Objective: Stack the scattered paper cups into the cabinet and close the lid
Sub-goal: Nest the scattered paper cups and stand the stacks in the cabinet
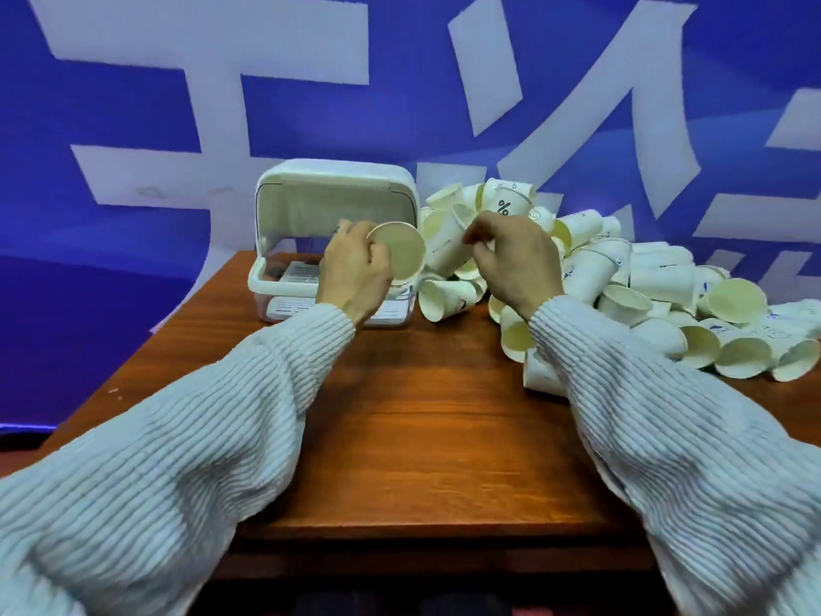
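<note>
A white cabinet (275,277) with its lid (337,175) raised stands at the back left of the wooden table. In front of its opening my left hand (353,273) grips a paper cup (400,255), whose open mouth faces me. My right hand (515,260) is at the left edge of a big heap of white paper cups (666,277), its fingers curled round one cup (446,246) that points toward the cup in my left hand. The two held cups are close together, side by side.
The wooden table (422,437) stretches toward me between my two sleeves. Behind it hangs a blue backdrop (133,117) with large white characters. The cup heap spreads over the table's right side to the frame edge.
</note>
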Motion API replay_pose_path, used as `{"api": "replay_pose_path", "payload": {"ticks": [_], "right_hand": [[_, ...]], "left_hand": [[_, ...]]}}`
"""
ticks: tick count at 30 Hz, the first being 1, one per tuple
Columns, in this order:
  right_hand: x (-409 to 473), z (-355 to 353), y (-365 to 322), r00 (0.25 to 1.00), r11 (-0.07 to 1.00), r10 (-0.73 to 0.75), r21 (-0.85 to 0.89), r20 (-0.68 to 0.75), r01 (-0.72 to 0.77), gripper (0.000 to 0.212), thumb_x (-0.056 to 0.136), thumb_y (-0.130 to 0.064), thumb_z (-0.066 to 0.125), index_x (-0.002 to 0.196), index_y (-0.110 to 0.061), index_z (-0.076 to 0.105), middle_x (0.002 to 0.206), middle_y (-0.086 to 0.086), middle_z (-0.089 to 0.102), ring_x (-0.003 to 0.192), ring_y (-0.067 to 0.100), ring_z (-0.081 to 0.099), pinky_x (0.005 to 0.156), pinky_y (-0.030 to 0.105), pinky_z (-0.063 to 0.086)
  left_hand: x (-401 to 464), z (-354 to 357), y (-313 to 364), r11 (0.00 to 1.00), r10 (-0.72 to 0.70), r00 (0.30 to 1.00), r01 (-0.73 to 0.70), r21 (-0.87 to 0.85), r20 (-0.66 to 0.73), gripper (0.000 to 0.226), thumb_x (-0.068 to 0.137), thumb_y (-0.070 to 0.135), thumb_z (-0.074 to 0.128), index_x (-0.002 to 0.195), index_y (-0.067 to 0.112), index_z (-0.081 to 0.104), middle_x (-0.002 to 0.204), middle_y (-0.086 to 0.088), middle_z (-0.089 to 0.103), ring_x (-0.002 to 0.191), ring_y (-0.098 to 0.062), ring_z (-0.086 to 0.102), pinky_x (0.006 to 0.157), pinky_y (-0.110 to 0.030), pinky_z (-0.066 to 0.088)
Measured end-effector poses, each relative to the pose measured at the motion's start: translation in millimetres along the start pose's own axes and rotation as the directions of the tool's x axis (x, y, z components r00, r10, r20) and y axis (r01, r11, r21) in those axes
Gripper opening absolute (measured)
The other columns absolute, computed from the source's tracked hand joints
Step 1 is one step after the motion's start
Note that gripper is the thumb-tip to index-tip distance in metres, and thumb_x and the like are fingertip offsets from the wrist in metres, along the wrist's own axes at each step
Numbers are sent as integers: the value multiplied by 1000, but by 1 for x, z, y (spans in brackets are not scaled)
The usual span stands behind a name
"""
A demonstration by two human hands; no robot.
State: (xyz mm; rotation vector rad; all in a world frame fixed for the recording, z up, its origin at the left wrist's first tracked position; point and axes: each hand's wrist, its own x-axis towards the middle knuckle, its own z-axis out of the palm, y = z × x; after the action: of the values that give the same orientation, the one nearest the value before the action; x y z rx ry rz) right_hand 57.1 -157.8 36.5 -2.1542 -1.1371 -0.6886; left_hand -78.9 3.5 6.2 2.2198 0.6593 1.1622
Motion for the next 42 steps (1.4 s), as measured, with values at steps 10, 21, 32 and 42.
{"api": "replay_pose_path", "payload": {"ticks": [10,21,32,42], "right_hand": [[52,76,-39,979,990,-137,-1,148,139,20,94,-19,56,113,-25,63,100,6,73,96,32,63,84,44,50],[42,102,-19,956,988,-121,120,267,92,24,96,-25,57,110,-25,77,109,-5,77,108,20,65,94,38,50],[26,59,22,978,996,-39,82,203,23,19,93,-28,58,99,-26,75,104,-11,74,104,17,63,86,37,51],[9,75,35,806,887,-154,-279,572,367,52,99,-23,53,145,-46,51,114,-2,59,103,27,62,67,36,42]], "left_hand": [[71,-31,-35,995,-77,960,56,-84,-268,17,99,16,56,110,10,68,112,-10,68,103,-23,63,95,-40,51],[88,-2,-52,992,-126,978,126,-12,-166,27,93,23,58,106,15,80,104,-1,78,97,-16,66,85,-24,45],[98,38,-31,949,-292,948,271,160,124,27,96,16,59,115,21,78,123,-5,72,105,-24,64,87,-34,52],[76,54,-42,828,-196,964,63,558,181,49,97,30,51,146,20,51,147,-17,43,131,-37,44,107,-52,39]]}}
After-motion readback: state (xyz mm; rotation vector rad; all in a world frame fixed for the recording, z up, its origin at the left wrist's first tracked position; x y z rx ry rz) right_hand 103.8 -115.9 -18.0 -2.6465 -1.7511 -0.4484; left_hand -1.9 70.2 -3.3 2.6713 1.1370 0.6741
